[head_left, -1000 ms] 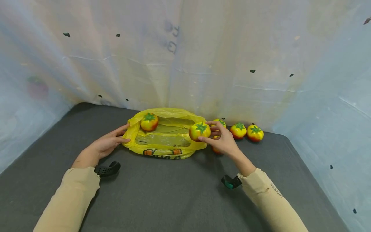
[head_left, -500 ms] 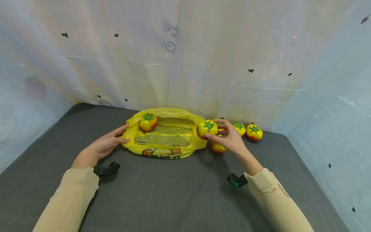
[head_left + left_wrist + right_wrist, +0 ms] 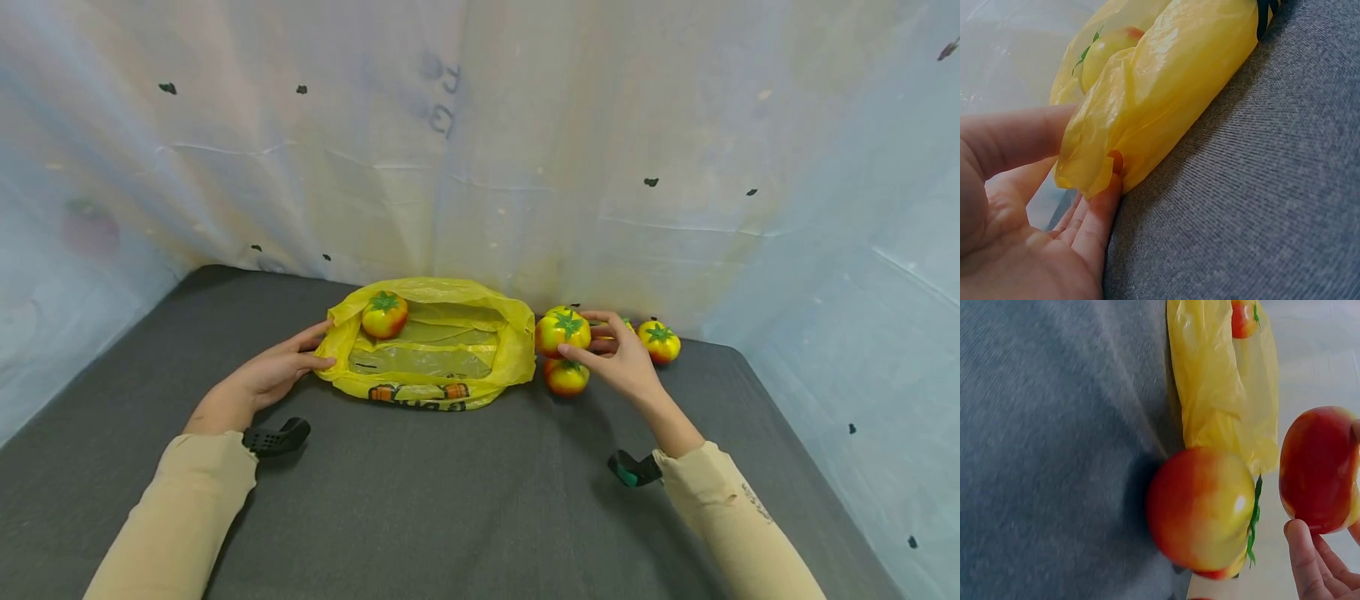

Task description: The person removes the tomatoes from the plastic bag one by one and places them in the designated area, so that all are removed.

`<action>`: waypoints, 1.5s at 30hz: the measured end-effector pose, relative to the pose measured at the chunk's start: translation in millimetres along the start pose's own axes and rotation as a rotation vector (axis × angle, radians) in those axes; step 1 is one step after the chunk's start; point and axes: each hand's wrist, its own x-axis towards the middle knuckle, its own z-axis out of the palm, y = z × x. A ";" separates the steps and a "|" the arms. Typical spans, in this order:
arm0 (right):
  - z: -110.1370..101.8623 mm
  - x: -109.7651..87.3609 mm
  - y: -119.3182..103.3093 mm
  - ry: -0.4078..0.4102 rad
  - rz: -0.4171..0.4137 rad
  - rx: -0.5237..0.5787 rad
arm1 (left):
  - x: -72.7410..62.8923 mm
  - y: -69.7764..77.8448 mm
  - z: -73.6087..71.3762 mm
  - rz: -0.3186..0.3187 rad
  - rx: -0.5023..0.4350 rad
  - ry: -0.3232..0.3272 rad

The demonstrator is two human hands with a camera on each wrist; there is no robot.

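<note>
A yellow plastic bag (image 3: 442, 393) lies on the table with its mouth spread wide. One yellow-red tomato (image 3: 385, 315) with a green star-shaped leaf sits inside its left end. My left hand (image 3: 272, 377) pinches the bag's left edge between thumb and fingers, as the left wrist view also shows. To the right of the bag, my right hand (image 3: 618, 360) holds another tomato (image 3: 562, 333) by its side, raised off the table in the right wrist view. Just below that held one in the head view, a tomato (image 3: 566, 378) rests on the table.
More tomatoes stand in a back row on the right, partly hidden by my right hand; the rightmost tomato (image 3: 659, 342) shows fully. A dark grey cloth covers the table (image 3: 450, 500). Pale plastic sheeting (image 3: 570, 150) hangs behind it and at both sides.
My right hand has carried its tomato rightward, from over the bag's right edge to beside the bag, above the other tomatoes. The left hand and bag stay nearly still.
</note>
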 end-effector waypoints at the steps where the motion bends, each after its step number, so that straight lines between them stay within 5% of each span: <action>1: -1.6 -0.3 1.4 0.003 0.006 0.003 | -0.1 0.1 0.4 -0.001 -0.001 0.000; 25: -34.8 -12.0 33.3 0.083 0.061 -0.038 | -1.7 -0.2 -0.5 0.002 0.003 -0.008; 45: -40.6 -19.6 59.5 0.084 0.126 -0.124 | -1.0 1.5 -0.7 0.008 -0.003 -0.018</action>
